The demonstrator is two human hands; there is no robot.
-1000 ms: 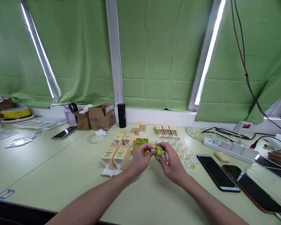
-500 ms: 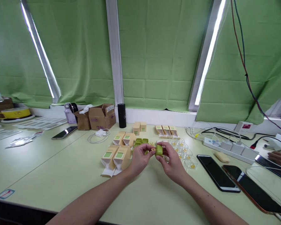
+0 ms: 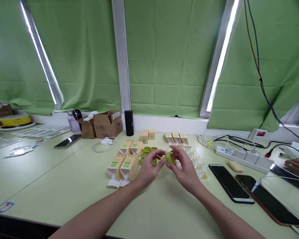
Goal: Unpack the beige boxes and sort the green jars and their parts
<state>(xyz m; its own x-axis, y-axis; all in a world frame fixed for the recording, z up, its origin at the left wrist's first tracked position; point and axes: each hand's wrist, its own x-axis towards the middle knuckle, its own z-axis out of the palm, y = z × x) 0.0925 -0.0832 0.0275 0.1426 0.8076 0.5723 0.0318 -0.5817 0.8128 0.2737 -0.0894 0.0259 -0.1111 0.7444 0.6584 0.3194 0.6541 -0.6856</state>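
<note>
Hands are working over the table (image 3: 64, 179). Right hand (image 3: 186, 167) is pinching a little green case (image 3: 169, 158). Left hand (image 3: 149, 167) is pinching its left end. More green cases (image 3: 147, 151) and open tan boxes (image 3: 122, 167) are waiting, so lots looks left.

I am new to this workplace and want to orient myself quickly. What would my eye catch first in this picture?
First, the two hands meeting at the middle of the pale green table: the right hand has a small green case in its grip, and the left hand pinches at its side. Just left of them stand open tan cartons with green labels. Behind everything, green blinds fill the windows.
</note>
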